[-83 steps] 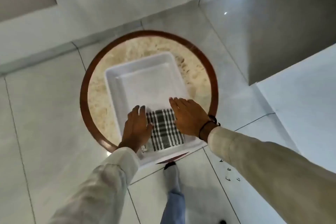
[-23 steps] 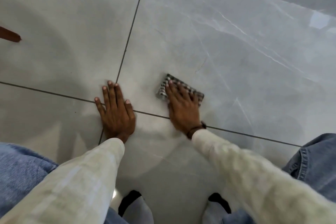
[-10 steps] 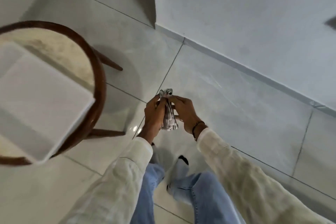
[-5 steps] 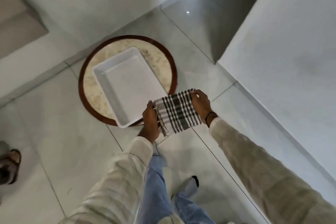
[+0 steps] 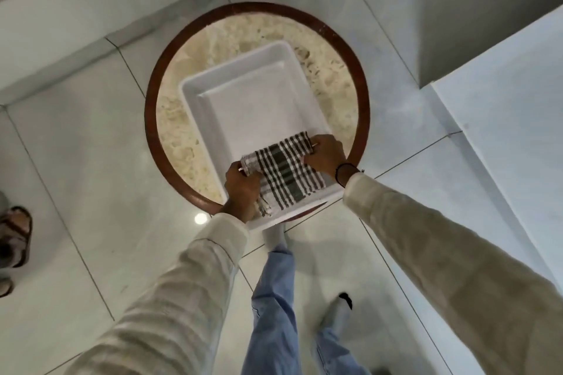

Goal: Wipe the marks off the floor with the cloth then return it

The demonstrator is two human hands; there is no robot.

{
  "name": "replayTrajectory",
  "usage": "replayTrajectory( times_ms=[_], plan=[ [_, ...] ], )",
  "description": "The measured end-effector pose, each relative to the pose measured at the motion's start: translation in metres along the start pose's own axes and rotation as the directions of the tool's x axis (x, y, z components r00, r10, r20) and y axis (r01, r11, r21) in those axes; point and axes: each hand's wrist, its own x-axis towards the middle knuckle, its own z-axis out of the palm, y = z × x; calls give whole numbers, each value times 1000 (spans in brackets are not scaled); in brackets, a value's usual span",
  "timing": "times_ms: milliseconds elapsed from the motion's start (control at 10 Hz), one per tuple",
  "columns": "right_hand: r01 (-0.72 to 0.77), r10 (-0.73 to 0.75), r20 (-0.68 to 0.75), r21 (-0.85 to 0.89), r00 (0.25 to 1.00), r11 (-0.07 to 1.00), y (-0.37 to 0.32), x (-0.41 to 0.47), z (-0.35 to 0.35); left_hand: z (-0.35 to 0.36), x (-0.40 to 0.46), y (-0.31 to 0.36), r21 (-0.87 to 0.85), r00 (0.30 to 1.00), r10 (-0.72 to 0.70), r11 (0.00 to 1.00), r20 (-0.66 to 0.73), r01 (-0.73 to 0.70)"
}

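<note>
The checked black-and-white cloth point(image 5: 285, 170) lies spread flat over the near end of the white tray point(image 5: 243, 94). My left hand point(image 5: 242, 189) pinches its left edge and my right hand point(image 5: 324, 155) pinches its right edge. The tray sits on a round stool point(image 5: 150, 119) with a brown rim and a pale mottled top. Around the stool the pale tiled floor point(image 5: 91, 161) shows no marks that I can make out.
A white wall corner point(image 5: 502, 100) stands close on the right, with a shadowed recess behind it. Another person's sandalled foot point(image 5: 15, 234) is at the left edge. My own legs in blue jeans point(image 5: 274, 298) and socks stand just before the stool.
Half a second ago I held the cloth spread in the air beside the stool. It now rests over the tray's near end, both hands still on its edges.
</note>
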Motion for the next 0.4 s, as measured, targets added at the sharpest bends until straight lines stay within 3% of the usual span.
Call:
replayTrajectory(
  times_ms=[200, 300, 400],
  plan=[
    [50, -50, -130, -2, 990, 999, 13, 14, 9, -4, 26, -2, 114, 997, 57, 992, -55, -51],
    [96, -82, -207, 56, 975, 994, 15, -8, -5, -5, 8, 12, 369, 983, 178, 918, -47, -148],
    [172, -82, -350, 234, 933, 957, 15, -38, -49, 4, -24, 31, 545, 948, 315, 788, 41, -286]
  ],
)
